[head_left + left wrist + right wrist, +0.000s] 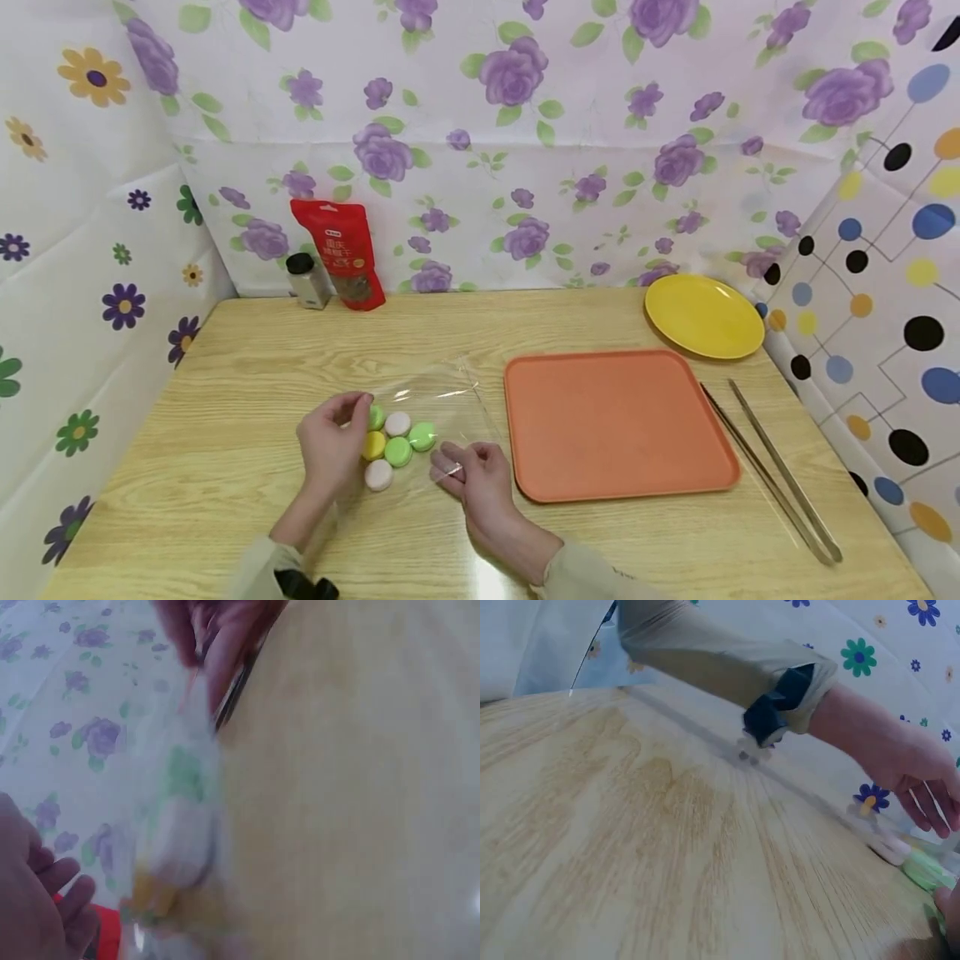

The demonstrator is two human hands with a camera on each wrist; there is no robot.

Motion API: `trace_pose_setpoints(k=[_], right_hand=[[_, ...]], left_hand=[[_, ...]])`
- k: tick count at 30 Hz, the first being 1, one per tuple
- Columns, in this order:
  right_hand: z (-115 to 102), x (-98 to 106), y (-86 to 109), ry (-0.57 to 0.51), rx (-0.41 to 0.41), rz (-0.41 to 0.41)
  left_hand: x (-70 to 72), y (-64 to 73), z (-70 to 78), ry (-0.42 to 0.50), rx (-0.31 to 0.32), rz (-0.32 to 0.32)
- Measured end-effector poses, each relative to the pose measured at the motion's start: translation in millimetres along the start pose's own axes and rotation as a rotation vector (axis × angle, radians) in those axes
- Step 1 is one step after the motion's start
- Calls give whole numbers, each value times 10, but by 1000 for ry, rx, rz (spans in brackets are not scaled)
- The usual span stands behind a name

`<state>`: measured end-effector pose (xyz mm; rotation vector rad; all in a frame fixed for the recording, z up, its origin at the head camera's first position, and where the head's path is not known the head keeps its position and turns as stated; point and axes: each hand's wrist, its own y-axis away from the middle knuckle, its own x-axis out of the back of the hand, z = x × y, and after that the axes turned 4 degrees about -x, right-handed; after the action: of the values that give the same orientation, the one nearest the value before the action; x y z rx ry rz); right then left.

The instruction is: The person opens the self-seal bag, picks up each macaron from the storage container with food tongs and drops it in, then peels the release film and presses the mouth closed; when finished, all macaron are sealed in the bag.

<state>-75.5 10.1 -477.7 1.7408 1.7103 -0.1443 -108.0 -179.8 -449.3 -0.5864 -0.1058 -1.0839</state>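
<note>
A clear plastic bag [442, 392] holding several round macarons [398, 452] in green, yellow and pale pink lies between my hands. My left hand [333, 442] is over the bag's left side, beside the macarons; in the left wrist view the fingers of this left hand [45, 892] are loosely bent, apart from the blurred bag [180, 832]. My right hand [483, 487] holds the bag's right edge, some fingers showing through the film. At the top of the left wrist view, the right hand [217, 637] pinches the bag's end. Green and pale macarons [922, 870] show at the right wrist view's edge.
An orange tray [618, 425] lies right of the bag, with long metal tongs [787, 483] beyond it. A yellow plate [705, 317] is at the back right. A red pouch [345, 254] and a black-capped jar [307, 282] stand at the back left, before the flowered cloth.
</note>
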Motion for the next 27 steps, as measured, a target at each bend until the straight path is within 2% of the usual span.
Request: trace_pose_setpoints(k=[7, 9, 13, 16, 20, 24, 27], right_hand=[[9, 43, -50, 14, 32, 10], [20, 40, -53, 10, 40, 5], [30, 29, -49, 8, 52, 7], [29, 29, -53, 14, 54, 7], [4, 25, -58, 24, 39, 20], [-2, 24, -52, 38, 24, 34], [-14, 48, -46, 48, 36, 26]], left_hand=[[-187, -551, -150, -121, 47, -415], [-247, -671, -186, -136, 62, -510], [-352, -851, -195, -106, 152, -658], [-427, -951, -160, -82, 208, -740], [-545, -1055, -126, -63, 222, -824], [-685, -1086, -147, 14, 224, -867], [-781, -1074, -150, 80, 240, -862]])
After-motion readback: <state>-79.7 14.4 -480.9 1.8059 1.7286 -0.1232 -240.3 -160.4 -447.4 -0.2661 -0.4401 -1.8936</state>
